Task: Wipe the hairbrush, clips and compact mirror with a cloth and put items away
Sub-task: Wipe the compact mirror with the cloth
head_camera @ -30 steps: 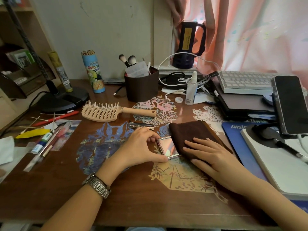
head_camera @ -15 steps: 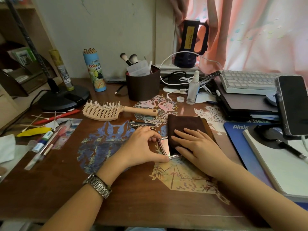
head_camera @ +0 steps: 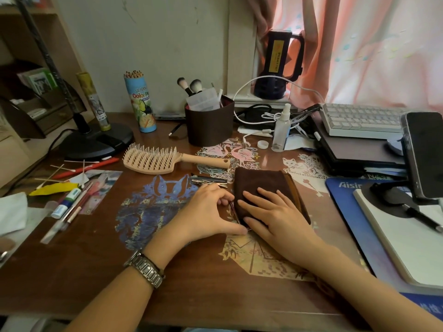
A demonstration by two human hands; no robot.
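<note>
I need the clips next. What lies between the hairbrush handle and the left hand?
In the head view, the metal hair clips lie on the desk between the hairbrush handle and the left hand.

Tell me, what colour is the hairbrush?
The hairbrush is pale beige, clearest in the head view.

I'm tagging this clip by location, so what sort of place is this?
Most likely a home desk used for both study and grooming: a keyboard on a closed laptop, a tube of coloured pencils, and a holder with makeup brushes.

"Color" on pencil tube (head_camera: 141, 104)
</note>
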